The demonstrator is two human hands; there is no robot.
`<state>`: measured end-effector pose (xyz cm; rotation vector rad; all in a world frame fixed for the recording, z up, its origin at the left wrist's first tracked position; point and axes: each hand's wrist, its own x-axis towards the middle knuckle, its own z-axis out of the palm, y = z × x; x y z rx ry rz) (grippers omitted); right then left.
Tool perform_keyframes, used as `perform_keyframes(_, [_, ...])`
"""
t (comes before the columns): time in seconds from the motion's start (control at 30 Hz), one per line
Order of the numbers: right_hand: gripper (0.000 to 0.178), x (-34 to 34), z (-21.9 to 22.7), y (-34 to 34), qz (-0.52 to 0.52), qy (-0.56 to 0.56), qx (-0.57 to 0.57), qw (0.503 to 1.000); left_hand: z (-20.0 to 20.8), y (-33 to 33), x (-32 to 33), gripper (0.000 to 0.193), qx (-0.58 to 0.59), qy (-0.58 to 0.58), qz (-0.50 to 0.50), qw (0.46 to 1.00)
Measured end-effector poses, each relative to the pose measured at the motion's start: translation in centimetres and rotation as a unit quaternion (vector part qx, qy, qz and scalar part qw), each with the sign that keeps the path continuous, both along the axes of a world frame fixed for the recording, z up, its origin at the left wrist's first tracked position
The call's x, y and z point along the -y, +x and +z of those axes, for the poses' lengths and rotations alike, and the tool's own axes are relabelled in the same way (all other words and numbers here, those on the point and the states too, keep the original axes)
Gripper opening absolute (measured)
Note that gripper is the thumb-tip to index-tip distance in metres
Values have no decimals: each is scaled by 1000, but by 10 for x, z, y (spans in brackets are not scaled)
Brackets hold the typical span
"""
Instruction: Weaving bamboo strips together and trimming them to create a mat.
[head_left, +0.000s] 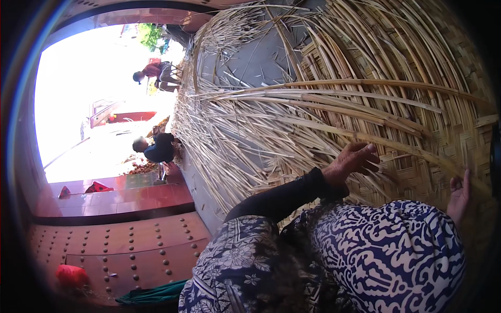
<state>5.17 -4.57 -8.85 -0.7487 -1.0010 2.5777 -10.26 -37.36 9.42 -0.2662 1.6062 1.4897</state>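
My left hand (355,163), below a black sleeve, hangs over the woven mat (396,180) with its fingers loosely bent and apart. Nothing shows in its grasp. Beyond it runs a long, flat, pale yellow strip (402,147), likely split bamboo or cane, blurred toward its right end. Close to that end is my right hand (460,195), forefinger stretched out and thumb apart; whether it touches the strip I cannot tell. Many similar strips (313,101) lie in a fan ahead of both hands. Patterned blue and white cloth (386,250) covers my knees.
More long strips (386,52) lie on the mat at the upper right. Loose pieces scatter over the grey floor (250,65). Two people, one in dark clothes (160,148) and one in red (152,69), are at the left. A studded brown door panel (141,245) stands at the lower left.
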Motion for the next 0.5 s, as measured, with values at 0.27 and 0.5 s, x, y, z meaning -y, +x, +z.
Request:
perform_keyframes(0.27, [30, 114, 94, -45, 78, -101, 189, 974, 8, -3, 39, 13, -526, -281, -216, 773])
perform_keyframes(0.5, [25, 84, 71, -24, 109, -100, 208, 967, -1, -38, 120, 6, -535, -523, -177, 639])
